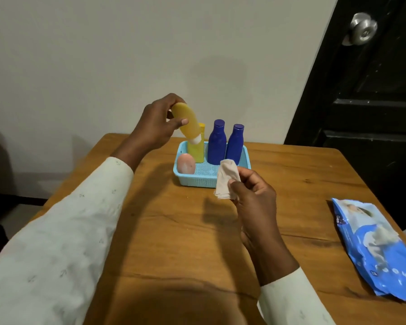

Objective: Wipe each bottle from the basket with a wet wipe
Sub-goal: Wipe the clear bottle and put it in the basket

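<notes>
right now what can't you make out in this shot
- Print on the wipes pack, head view: too small and blurred, and the right edge cuts the pack off.
- Lower part of the yellow bottle in the basket: covered by the held yellow bottle and the basket wall.
- Labels on the two blue bottles: none readable.
- Wet wipe: its lower part sits behind the right hand fingers.

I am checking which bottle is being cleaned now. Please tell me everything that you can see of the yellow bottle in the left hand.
The yellow bottle is a rounded, oblong container of smooth, matte plastic with a white cap. It is held upside down and tilted, cap pointing down toward the blue basket, above another yellow container standing there. The left hand grips it around the base end, thumb across the front. The wipe does not touch it.
</notes>
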